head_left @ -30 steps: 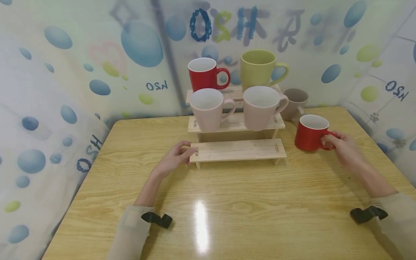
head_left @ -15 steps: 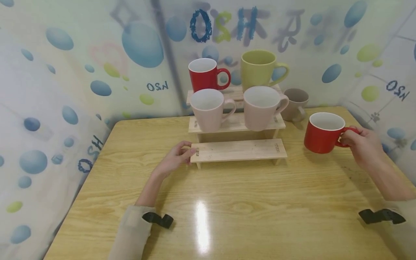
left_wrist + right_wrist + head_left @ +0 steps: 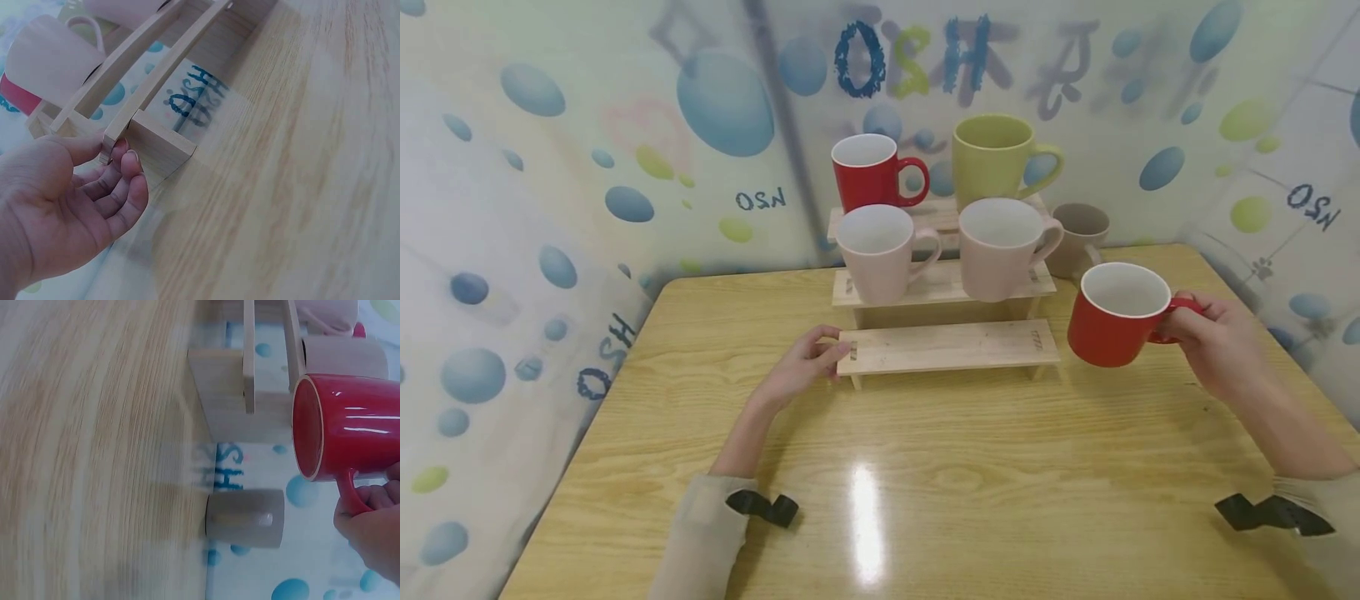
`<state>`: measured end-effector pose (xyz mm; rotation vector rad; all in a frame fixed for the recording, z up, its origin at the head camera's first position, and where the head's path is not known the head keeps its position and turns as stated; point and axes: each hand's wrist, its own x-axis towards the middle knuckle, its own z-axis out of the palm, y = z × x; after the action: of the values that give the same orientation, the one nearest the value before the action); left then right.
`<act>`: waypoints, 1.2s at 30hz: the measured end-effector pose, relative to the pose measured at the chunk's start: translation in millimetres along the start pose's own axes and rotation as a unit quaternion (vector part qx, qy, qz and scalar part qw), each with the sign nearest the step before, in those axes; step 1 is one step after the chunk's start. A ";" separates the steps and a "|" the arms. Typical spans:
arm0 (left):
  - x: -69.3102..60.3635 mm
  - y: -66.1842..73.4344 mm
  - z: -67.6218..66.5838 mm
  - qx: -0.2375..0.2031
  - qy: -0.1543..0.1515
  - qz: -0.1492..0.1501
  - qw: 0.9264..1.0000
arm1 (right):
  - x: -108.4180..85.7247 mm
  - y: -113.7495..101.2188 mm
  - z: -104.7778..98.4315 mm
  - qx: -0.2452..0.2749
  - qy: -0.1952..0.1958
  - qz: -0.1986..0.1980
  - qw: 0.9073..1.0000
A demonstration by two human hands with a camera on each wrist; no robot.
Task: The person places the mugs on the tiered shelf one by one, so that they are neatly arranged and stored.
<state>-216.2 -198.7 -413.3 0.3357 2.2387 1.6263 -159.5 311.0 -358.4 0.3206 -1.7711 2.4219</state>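
Observation:
A three-tier wooden rack (image 3: 947, 347) stands on the table. My left hand (image 3: 801, 367) pinches the left end of its lowest board between thumb and fingers, seen closely in the left wrist view, where the hand (image 3: 75, 206) meets the board end (image 3: 115, 134). To the right of the rack my right hand (image 3: 1225, 346) grips the handle of a red mug (image 3: 1101, 329), which hangs upright above the table. In the right wrist view the red mug (image 3: 359, 428) shows its base, with curled fingers (image 3: 375, 500) round the handle.
Two pink mugs (image 3: 880, 258) (image 3: 996, 258) stand on the middle tier. On the top tier are another red mug (image 3: 865, 179) and a green mug (image 3: 988, 167). A grey-brown mug (image 3: 1075, 237) stands on the table (image 3: 970, 483) behind the held mug. Patterned sheeting (image 3: 715, 217) surrounds the back and sides.
The right hand has lifted the red mug off the table, moved it rightward, then brought it back left toward the rack. My left hand has kept its place at the board end.

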 end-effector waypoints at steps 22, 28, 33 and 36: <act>-0.6 -0.3 -0.7 -0.014 -0.007 0.009 1.000 | 6.9 40.5 127.0 -0.086 -0.067 0.044 0.993; 0.0 -2.3 -1.2 -0.020 -0.010 0.015 1.000 | 17.5 54.9 154.5 -0.133 -0.068 0.067 0.987; 1.1 -3.9 -1.1 -0.024 -0.011 0.022 0.999 | 25.2 66.7 170.5 -0.137 -0.069 0.063 0.986; 1.6 -4.2 -0.9 -0.025 -0.010 0.028 0.999 | 29.5 74.3 177.8 -0.111 -0.078 0.057 0.989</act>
<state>-218.0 -200.1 -417.3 0.4038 2.1879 1.6968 -187.5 118.3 -368.2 0.4056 -2.1583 2.2976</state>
